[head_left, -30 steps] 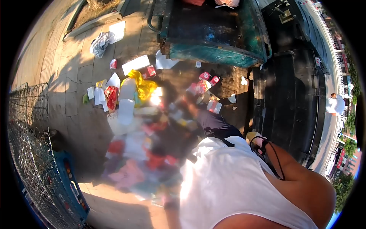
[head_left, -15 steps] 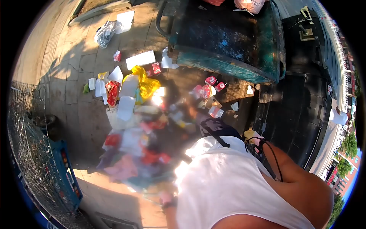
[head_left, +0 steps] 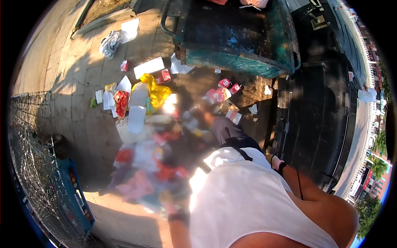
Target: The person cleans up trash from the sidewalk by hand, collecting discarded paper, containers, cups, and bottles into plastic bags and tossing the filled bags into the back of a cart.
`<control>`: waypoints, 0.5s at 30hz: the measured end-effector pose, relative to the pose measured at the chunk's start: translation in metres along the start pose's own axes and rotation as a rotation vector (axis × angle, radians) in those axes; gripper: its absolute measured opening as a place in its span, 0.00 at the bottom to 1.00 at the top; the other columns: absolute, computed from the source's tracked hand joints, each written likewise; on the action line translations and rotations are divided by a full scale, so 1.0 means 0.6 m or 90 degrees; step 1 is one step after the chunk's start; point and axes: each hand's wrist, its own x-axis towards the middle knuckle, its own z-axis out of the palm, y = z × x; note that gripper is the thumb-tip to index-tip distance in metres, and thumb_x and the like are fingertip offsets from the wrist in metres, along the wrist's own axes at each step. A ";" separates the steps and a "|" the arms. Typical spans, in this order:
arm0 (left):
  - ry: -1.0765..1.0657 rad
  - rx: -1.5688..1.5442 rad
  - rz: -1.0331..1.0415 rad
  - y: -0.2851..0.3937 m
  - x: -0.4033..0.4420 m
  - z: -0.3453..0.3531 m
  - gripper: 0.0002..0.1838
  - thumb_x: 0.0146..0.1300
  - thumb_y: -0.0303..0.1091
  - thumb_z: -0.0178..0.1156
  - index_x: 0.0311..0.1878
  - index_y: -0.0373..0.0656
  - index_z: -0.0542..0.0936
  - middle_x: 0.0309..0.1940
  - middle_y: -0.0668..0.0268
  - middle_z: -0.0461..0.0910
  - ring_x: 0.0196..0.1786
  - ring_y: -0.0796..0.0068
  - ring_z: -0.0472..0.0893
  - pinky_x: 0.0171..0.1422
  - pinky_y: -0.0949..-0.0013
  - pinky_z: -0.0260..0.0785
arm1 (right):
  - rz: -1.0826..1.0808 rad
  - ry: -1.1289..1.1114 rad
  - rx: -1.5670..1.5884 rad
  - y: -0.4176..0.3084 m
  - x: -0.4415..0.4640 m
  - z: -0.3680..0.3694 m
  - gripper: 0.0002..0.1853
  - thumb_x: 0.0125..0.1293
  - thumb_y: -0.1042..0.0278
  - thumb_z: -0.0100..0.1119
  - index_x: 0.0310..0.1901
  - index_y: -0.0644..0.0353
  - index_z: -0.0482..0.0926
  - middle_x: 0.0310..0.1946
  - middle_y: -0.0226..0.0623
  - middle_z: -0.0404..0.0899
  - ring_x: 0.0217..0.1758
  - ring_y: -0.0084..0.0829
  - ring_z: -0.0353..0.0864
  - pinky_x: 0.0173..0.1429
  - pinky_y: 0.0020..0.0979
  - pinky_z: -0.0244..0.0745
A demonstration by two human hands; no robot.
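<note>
My left hand (head_left: 169, 206) reaches down at the near edge of a heap of mixed litter and is smeared by blur; its fingers cannot be made out. Nearest to it are a pink plastic bag (head_left: 135, 186) and some red wrappers (head_left: 167, 171), both blurred. My right hand (head_left: 276, 162), in a light glove with a black band at the wrist, is low beside my hip near the black bin (head_left: 318, 128). Its fingers are mostly hidden, and a thin dark cord hangs by that forearm. Farther up the heap lie a yellow plastic bag (head_left: 156, 94) and a red packet (head_left: 121, 102).
A green metal cart (head_left: 240, 62) stands ahead, with tied bags at its far end. Red cartons (head_left: 224, 83) lie before it. On the left are a wire mesh basket (head_left: 33, 153) and a blue crate (head_left: 76, 194). A crumpled silvery bag (head_left: 110, 44) rests on the paving.
My left hand has moved slightly left and forward at the litter. My right hand has dropped back a little toward my hip. The view has shifted slightly, and the litter looks much the same.
</note>
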 end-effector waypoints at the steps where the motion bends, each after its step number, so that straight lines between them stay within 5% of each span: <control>1: 0.008 0.017 0.008 -0.002 -0.006 -0.005 0.24 0.73 0.41 0.60 0.65 0.36 0.73 0.48 0.63 0.77 0.49 0.73 0.75 0.58 0.66 0.70 | -0.003 -0.005 -0.056 0.003 -0.010 0.017 0.16 0.79 0.62 0.56 0.63 0.56 0.80 0.51 0.38 0.86 0.55 0.35 0.85 0.56 0.38 0.80; 3: 0.028 -0.019 -0.119 0.044 -0.059 -0.015 0.22 0.73 0.42 0.60 0.60 0.36 0.75 0.45 0.65 0.75 0.48 0.73 0.74 0.57 0.67 0.69 | -0.003 -0.013 -0.123 0.008 -0.023 0.038 0.17 0.78 0.62 0.56 0.63 0.56 0.80 0.51 0.38 0.86 0.54 0.35 0.86 0.56 0.37 0.80; 9: -0.096 0.181 -0.093 0.072 -0.146 -0.032 0.20 0.73 0.44 0.60 0.56 0.36 0.75 0.43 0.65 0.75 0.47 0.72 0.73 0.56 0.67 0.68 | -0.040 0.026 -0.178 -0.030 0.031 -0.056 0.18 0.77 0.61 0.58 0.64 0.57 0.80 0.48 0.38 0.88 0.52 0.32 0.87 0.57 0.35 0.80; 15: -0.055 0.011 -0.208 0.146 -0.204 0.038 0.18 0.73 0.43 0.58 0.51 0.37 0.76 0.42 0.63 0.74 0.46 0.68 0.73 0.53 0.65 0.68 | -0.008 0.193 0.175 -0.132 0.136 -0.296 0.19 0.75 0.60 0.59 0.63 0.59 0.82 0.43 0.35 0.88 0.48 0.28 0.87 0.54 0.33 0.81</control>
